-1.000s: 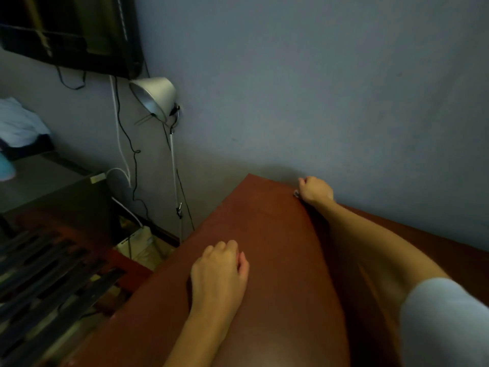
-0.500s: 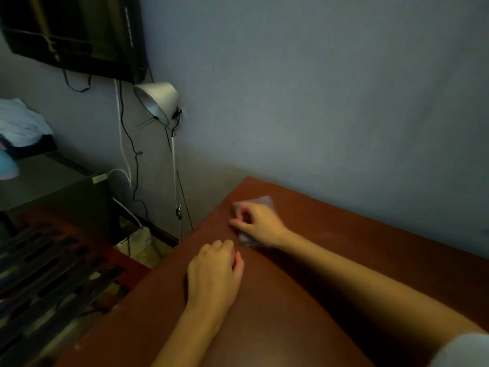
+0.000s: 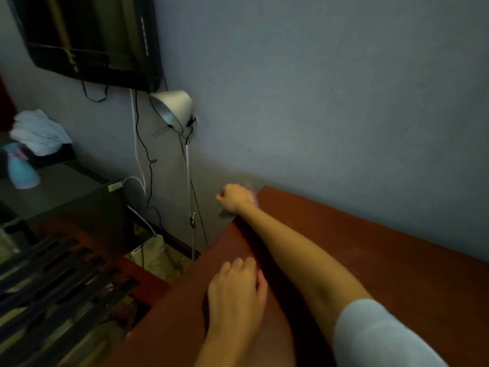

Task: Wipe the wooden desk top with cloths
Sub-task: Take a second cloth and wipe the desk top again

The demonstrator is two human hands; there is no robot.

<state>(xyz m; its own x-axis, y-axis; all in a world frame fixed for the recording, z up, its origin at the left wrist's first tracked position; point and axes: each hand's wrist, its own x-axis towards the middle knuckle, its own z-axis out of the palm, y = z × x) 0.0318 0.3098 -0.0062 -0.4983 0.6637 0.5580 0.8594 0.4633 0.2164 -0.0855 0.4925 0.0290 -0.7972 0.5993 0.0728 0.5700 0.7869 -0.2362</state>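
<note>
Right hand (image 3: 234,198) bunches the pale cloth (image 3: 250,187) at the desk top's (image 3: 370,260) far left corner, half past the edge. Left hand (image 3: 235,290) rests loosely curled by the left edge, holding nothing. Overshoot, and the cloth could drop among the cables (image 3: 143,144).

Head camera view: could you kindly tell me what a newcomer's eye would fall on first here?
The right arm stretches across the reddish-brown desk, its right hand gripping a pale cloth at the far left corner by the wall. The left hand rests on the desk near its left edge. Beyond that edge, a silver lamp shows against the wall below a dark screen.
</note>
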